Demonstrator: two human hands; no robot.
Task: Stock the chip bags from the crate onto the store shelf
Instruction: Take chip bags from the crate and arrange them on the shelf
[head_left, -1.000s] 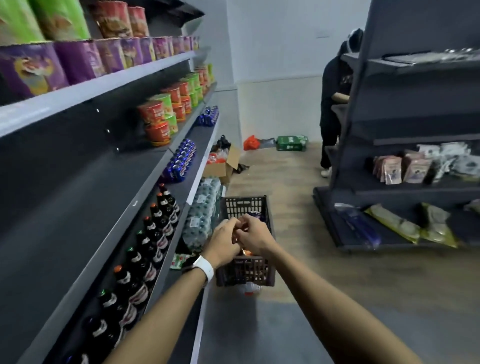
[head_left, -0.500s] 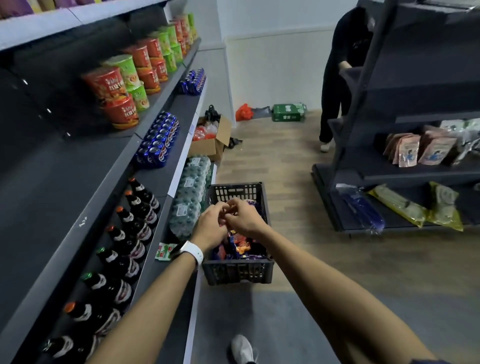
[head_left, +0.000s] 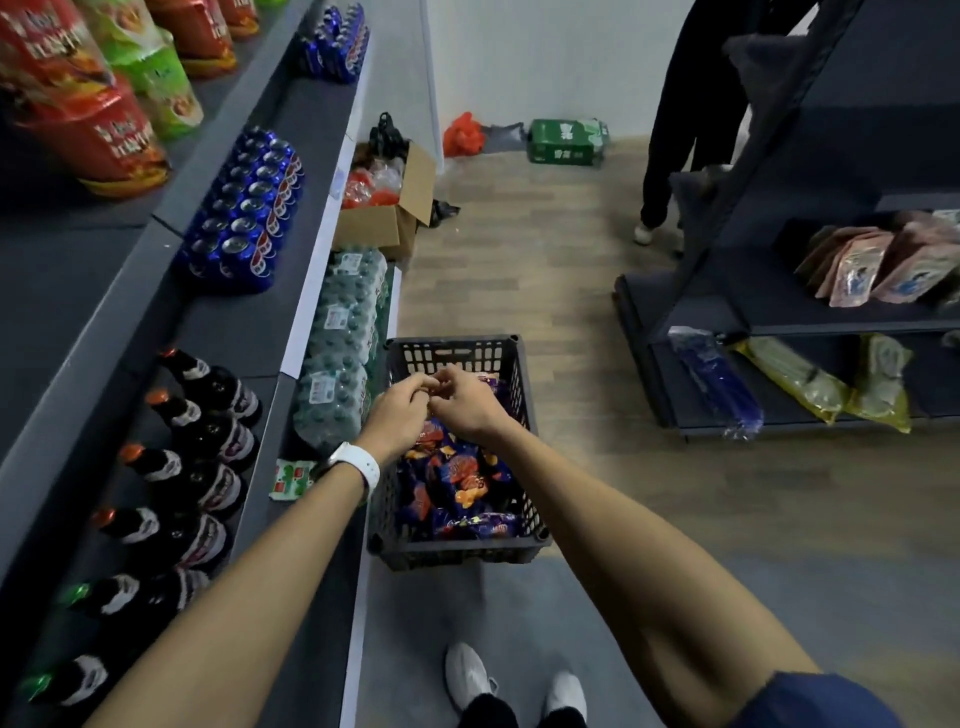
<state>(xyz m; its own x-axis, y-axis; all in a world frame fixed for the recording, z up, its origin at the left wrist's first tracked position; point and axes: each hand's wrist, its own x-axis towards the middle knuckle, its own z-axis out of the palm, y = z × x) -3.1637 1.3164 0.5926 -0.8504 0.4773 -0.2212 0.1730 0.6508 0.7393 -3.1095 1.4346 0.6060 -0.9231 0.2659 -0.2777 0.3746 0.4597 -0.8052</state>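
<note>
While both hands, left hand (head_left: 402, 410) and right hand (head_left: 464, 402), meet empty and curled above the crate (head_left: 457, 545), each should reach down for a chip bag (head_left: 460, 480)

Even, moderately bright indoor light from overhead; shadows soft and faint. Small glints on the blue cans (head_left: 244, 208). Dark shelving (head_left: 62, 291) at left reads murky. Strong wide-angle bending at all edges. Slight softness throughout; noodle cups (head_left: 78, 104) top left smeared.
</note>
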